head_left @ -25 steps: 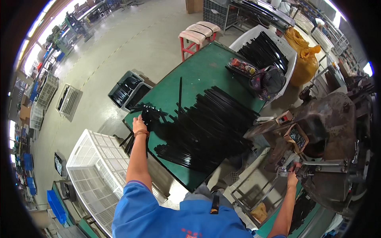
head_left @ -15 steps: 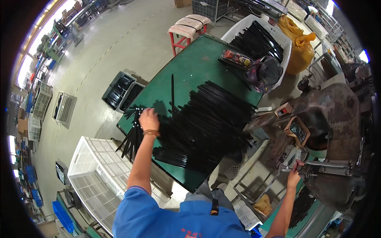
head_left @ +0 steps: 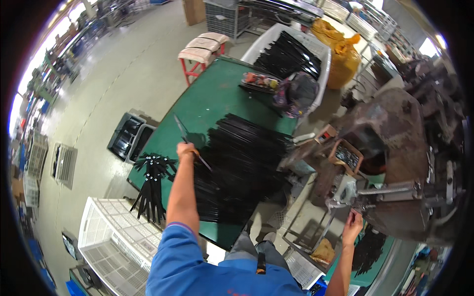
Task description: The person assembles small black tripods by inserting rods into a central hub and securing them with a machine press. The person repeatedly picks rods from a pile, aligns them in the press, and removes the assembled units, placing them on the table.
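My left hand point(head_left: 185, 150) is closed around a long thin black strip point(head_left: 180, 126) and holds it at a slant over the green table point(head_left: 224, 91). Just right of that hand lies a wide pile of similar black strips point(head_left: 242, 163). To its left, a fanned bundle of joined black strips point(head_left: 154, 183) rests at the table's edge, partly overhanging. My right hand point(head_left: 352, 228) is at the lower side of a heavy, worn metal machine point(head_left: 395, 148), fingers pinched together just below its metal fixture point(head_left: 344, 192). Anything between those fingers is too small to make out.
An open box of small metal parts point(head_left: 347, 157) sits on the machine. White crates point(head_left: 111, 232) stand at the left. At the table's far end are a bag point(head_left: 296, 93), a white bin of black strips point(head_left: 323, 74) and a red-legged stool point(head_left: 202, 47).
My left hand has left the fanned bundle and now holds a single strip beside the pile. My right hand has drawn slightly down from the fixture. The whole view has shifted.
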Demonstrator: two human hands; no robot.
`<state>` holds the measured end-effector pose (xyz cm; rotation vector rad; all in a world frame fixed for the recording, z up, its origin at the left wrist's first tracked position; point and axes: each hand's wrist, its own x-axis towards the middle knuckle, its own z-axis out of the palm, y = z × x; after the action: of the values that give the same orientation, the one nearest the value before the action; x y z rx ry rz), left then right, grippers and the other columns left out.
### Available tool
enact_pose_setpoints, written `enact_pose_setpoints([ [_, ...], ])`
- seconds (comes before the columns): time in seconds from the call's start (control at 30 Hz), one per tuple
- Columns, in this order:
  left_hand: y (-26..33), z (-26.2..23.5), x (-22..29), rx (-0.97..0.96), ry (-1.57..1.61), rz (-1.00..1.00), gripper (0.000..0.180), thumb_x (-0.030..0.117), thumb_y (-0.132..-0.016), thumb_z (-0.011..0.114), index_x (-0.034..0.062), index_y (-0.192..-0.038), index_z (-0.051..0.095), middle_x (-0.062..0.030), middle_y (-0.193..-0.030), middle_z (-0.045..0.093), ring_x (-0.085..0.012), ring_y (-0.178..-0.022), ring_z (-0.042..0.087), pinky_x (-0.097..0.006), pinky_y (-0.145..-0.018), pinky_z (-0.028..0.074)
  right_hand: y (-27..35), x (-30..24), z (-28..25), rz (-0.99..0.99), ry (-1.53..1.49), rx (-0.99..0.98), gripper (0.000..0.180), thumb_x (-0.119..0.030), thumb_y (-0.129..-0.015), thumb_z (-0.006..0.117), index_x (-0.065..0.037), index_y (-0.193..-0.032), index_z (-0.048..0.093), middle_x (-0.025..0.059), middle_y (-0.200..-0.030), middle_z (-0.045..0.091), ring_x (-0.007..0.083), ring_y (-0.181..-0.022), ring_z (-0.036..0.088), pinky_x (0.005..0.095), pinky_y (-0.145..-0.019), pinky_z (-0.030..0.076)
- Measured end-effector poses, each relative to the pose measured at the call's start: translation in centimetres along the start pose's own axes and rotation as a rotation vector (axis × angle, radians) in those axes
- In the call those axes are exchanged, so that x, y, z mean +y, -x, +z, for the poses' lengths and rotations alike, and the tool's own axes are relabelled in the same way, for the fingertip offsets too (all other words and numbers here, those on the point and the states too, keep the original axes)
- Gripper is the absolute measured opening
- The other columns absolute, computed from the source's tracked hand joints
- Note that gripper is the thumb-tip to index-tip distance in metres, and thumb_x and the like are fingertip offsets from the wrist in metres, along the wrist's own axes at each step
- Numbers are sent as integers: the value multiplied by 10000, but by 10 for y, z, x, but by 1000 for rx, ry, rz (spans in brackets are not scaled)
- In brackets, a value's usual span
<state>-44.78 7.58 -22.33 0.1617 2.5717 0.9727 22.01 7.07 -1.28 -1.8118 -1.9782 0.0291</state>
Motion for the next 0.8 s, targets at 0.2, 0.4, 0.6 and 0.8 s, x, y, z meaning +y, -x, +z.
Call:
enact_pose_setpoints([
  [0.2, 61, -83, 63, -349, 812, 289, 193, 146, -808, 692, 80, -681, 563, -34, -669, 597, -114, -521, 537, -246, -410, 406, 13, 2, 19, 348, -886, -27, 25, -37, -872, 591, -12, -869, 592, 20, -755, 570, 86, -656, 538, 244, -589, 465],
  [0.4, 274, -118, 76, -774, 978, 188, 90, 106, -876, 609, 59, -802, 584, -40, -665, 596, -122, -544, 548, -230, -499, 463, 5, -39, 5, 326, -1342, -134, 44, -27, -896, 553, -22, -857, 571, 31, -805, 574, 103, -681, 548, 252, -605, 466],
  [0.6, 407, -52, 50, -975, 1106, -158, 108, 139, -856, 646, 37, -859, 612, -34, -743, 625, -142, -600, 598, -244, -544, 500, 7, -40, -9, 265, -1463, -166, 26, -51, -901, 560, -27, -894, 559, 45, -838, 600, 91, -696, 559, 234, -606, 475],
  [0.8, 453, -41, 85, -1099, 1033, 13, 110, 93, -870, 610, -12, -904, 612, -69, -755, 629, -140, -601, 608, -211, -528, 503, 17, -4, -8, 240, -1440, -69, 38, -72, -893, 582, -48, -910, 558, 14, -836, 601, 77, -729, 575, 216, -587, 495],
])
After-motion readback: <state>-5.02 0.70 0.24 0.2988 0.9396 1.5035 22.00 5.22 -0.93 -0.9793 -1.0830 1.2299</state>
